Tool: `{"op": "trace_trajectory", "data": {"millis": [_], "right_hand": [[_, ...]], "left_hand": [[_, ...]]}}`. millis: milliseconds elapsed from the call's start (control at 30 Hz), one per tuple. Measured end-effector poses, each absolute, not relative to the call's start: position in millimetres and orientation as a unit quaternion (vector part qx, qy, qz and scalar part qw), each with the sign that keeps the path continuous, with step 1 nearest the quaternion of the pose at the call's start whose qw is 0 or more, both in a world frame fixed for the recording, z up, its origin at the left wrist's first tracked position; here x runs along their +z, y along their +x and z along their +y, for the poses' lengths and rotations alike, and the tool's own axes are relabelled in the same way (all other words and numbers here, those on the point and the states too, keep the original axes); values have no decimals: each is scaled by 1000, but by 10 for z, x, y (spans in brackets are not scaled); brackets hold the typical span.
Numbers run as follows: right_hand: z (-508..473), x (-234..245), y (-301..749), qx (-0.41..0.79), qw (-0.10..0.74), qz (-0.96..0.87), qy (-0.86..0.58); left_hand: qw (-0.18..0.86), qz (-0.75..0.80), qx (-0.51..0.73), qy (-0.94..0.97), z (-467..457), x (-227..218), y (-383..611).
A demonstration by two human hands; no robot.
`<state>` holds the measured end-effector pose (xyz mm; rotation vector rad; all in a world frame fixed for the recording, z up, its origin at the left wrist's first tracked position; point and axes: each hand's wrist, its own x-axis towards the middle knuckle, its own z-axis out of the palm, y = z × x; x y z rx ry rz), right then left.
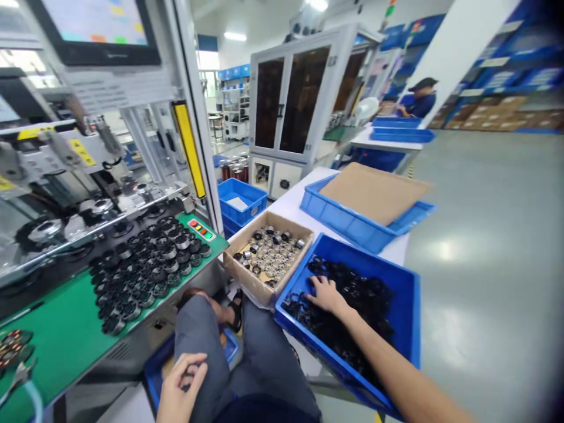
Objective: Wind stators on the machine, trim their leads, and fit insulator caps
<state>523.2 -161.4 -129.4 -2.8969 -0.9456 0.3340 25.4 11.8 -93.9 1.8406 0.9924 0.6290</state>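
My right hand (326, 294) reaches into a blue plastic bin (414, 311) on my right. Its fingers are spread and bent over a heap of small black plastic parts (361, 294), the fingertips touching them; no part shows clearly in its grip. Above my thigh is my left hand (184, 379), loosely curled with a gap between thumb and fingers, and I see nothing in it. Between the bin and the green workbench stands a cardboard box (251, 288) with many silver metal rings (275, 252), some with black pieces on them.
Rows of stacked black-and-silver ring parts (150, 270) cover part of the green bench (66, 329). Pliers (20, 376) and copper-wound parts (15, 346) lie at its left. Cardboard (374, 191) tops another blue bin (343, 220). A person (420, 100) sits far back.
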Motion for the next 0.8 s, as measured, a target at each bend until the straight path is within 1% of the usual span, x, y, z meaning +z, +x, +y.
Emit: {"op": "trace_trajectory", "data": {"millis": [100, 233, 333, 467, 600, 700, 800], "right_hand": [[-1539, -1246, 5183, 139, 10, -342, -930], [-1502, -1226, 5138, 164, -5, -380, -910], [-1487, -1240, 5151, 193, 2, -398, -897], [-1503, -1224, 5222, 234, 24, -397, -887], [-1531, -1167, 5285, 265, 45, -369, -890], [-1529, -1132, 5295, 284, 65, -347, -891], [-1514, -1114, 5294, 319, 93, -325, -885]], "left_hand": [[432, 353, 228, 798, 266, -590, 773], [386, 272, 164, 866, 607, -124, 1807], [316, 224, 99, 917, 949, 27, 2779], [184, 189, -21, 964, 1315, -114, 4014], [84, 156, -144, 973, 1459, -396, 4705], [57, 135, -189, 971, 1483, -526, 4858], [74, 128, -189, 971, 1497, -540, 4847]]}}
